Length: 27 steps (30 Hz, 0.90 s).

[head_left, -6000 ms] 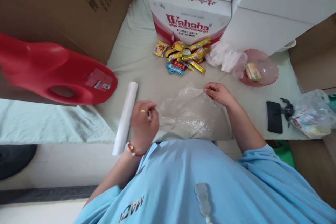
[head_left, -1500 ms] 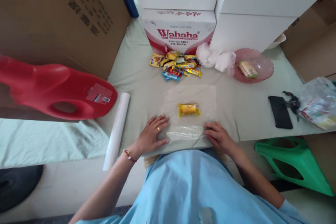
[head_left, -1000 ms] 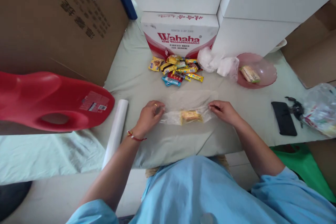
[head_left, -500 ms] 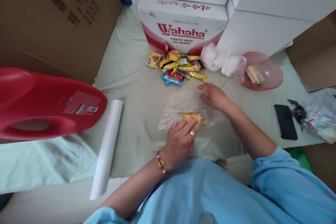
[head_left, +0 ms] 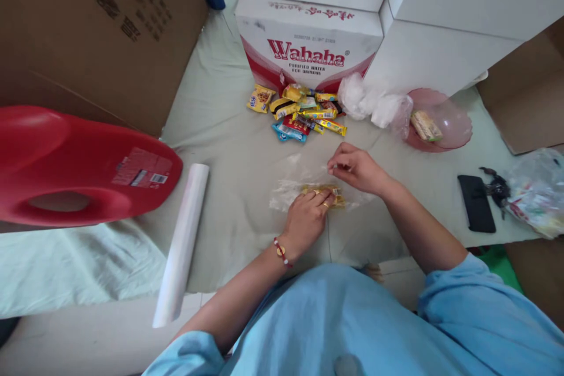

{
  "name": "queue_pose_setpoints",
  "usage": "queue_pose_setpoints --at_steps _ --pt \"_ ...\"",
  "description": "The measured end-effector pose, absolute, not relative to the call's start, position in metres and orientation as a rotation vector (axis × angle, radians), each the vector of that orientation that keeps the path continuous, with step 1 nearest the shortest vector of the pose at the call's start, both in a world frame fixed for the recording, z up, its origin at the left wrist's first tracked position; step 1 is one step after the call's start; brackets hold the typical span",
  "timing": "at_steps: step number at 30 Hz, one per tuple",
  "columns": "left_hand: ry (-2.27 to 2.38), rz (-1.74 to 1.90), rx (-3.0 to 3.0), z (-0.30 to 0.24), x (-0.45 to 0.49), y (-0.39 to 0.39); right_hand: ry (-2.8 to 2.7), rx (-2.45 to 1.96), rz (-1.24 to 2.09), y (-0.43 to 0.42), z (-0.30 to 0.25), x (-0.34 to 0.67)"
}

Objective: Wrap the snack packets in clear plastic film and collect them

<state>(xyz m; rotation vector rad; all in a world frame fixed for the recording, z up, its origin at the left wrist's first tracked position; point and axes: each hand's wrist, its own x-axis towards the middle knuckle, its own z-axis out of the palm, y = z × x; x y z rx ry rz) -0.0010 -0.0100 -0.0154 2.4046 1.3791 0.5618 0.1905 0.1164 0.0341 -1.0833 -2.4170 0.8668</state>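
Note:
My left hand (head_left: 308,214) lies with its fingers spread over a yellow snack packet (head_left: 338,201), pressing it against the table. Around and beneath the packet is a crinkled sheet of clear plastic film (head_left: 284,192); whether it is a loose sheet or a bag I cannot tell. Thumb and fingertips of my right hand (head_left: 356,169) are pinched together at the film's upper right edge, lifting it slightly. Past the hands, a pile of small wrapped snacks (head_left: 304,111) in yellow, red and blue lies in front of a white and red Wahaha carton (head_left: 308,41).
A white roll (head_left: 183,244) and a big red plastic jug (head_left: 101,167) are on the left, before a brown cardboard box (head_left: 88,29). To the right are crumpled white plastic (head_left: 374,103), a pink bowl (head_left: 458,126) with a packet, a black phone (head_left: 476,202) and a filled plastic bag (head_left: 540,194).
My right hand has gone from spread fingers to a pinch on the film, raising its edge. My left hand has slid slightly forward, farther over the yellow packet.

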Motion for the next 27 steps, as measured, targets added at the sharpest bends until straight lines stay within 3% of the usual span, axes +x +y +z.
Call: queue_pose_setpoints --at_steps 3,10,14,17,21,27 --pt "1.372 0.694 2.316 -0.021 -0.004 -0.007 -2.509 -0.921 0.866 0.080 0.034 0.202" --pt "1.356 0.978 2.140 -0.029 -0.016 -0.020 -2.465 -1.002 0.839 0.026 -0.010 0.208" --pt "1.657 1.173 1.945 -0.021 -0.023 -0.018 -2.417 -1.020 0.821 0.021 -0.016 0.205" --pt "1.851 1.122 1.910 -0.014 -0.029 -0.002 -2.447 -1.062 0.874 0.021 -0.011 0.201" --pt "1.716 0.858 2.012 -0.008 -0.042 0.021 -2.469 -1.128 0.927 0.021 -0.005 0.196" --pt "1.449 1.024 2.096 -0.002 -0.074 0.008 -2.386 -1.223 0.906 0.018 -0.012 0.194"
